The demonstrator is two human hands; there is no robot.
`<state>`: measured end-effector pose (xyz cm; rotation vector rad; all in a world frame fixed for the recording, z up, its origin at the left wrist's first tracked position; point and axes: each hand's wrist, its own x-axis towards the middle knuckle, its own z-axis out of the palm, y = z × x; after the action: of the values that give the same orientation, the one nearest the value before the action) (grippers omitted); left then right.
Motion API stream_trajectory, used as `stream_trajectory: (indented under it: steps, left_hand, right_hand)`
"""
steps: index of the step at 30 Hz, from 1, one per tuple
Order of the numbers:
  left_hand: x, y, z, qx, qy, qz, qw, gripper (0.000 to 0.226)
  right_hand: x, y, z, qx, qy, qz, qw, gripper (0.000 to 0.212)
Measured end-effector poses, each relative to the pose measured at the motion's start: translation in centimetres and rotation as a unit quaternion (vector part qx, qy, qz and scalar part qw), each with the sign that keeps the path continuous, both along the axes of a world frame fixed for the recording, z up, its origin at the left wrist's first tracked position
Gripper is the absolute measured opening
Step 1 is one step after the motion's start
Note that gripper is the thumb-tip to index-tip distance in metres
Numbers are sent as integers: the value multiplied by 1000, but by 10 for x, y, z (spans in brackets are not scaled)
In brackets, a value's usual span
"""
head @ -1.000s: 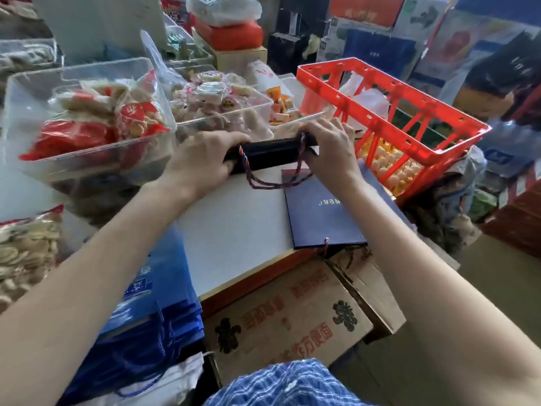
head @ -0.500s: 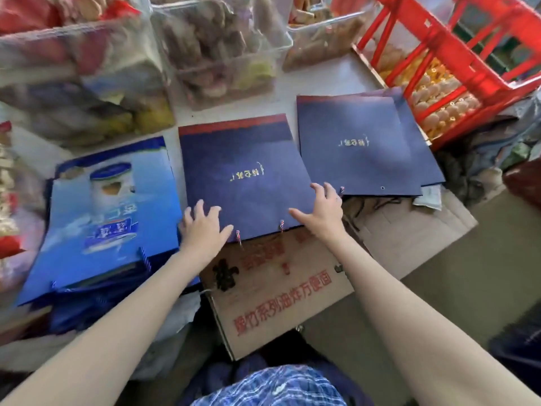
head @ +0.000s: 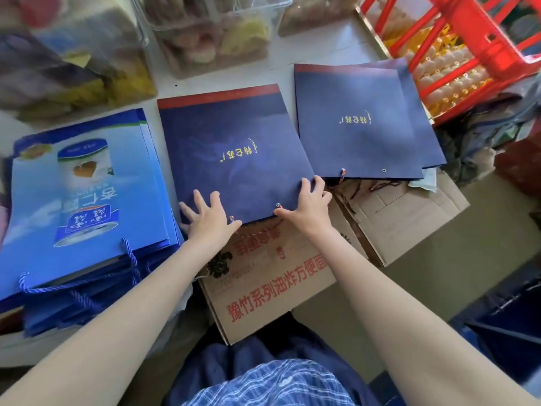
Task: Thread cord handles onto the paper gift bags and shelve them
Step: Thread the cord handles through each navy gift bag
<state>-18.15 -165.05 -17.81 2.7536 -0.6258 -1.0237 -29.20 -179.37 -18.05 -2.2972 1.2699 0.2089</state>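
While the flat navy paper gift bag with gold lettering [head: 234, 153] lies on the white tabletop [head: 316, 51], its near edge overhanging a printed cardboard box [head: 263, 282], the left hand [head: 209, 219] presses on it with spread fingers and the right hand [head: 307, 205] rests, fingers straight, at its near right corner. Multicoloured cord ends [head: 278, 205] poke through its holes.

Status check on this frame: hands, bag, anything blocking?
Left hand and right hand flat on near edge of middle navy bag. Cord ends show at both eyelets. Second navy bag lies apart, right. Nothing blocking.
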Motion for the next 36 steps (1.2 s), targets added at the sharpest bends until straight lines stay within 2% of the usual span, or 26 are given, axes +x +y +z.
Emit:
stream_trajectory:
  steps: [2,6,11,14,18,23,25,28,30,32,34,36]
  left_hand:
    - [-5,-1,-2,-1,-1,3,1000,67]
    - [-13,0,-2,1,-15,7,1000,67]
    - [-20,-5,5,-49,-102,-24,993,46]
    - [-36,-28,11,-96,-82,-24,992,42]
    - [-64,-72,21,-113,-75,-7,991,38]
    - [-99,-115,28,-105,-56,-50,992,52]
    - [-111,-126,32,-77,-37,-74,994,55]
    - [-121,-134,35,-51,-23,-80,995,56]
    - [-123,-134,35,-49,-11,-60,997,56]
    - [-125,-130,35,-50,1,-38,998,55]
    - [-127,-129,35,-51,-2,-20,998,53]
    - [-128,-134,38,-56,-13,-15,998,52]
  right_hand:
    - [2,-6,-1,-22,-9,14,1000,71]
    - [5,-13,-1,20,1,13,1000,69]
    - [-7,-29,5,50,-21,46,997,66]
    - [-27,-54,11,38,-52,48,997,57]
    - [-61,-104,11,14,-85,17,996,37]
    - [-80,-142,9,131,-160,-7,978,35]
    - [-75,-147,9,143,-148,14,978,37]
    - [-69,-147,1,111,-88,79,987,42]
    - [-69,-141,-3,140,-98,75,982,47]
    - [-72,-134,-4,245,-159,-15,956,49]
    - [-75,-135,0,348,-223,-117,903,44]
    - [-74,-142,5,405,-243,-177,864,37]
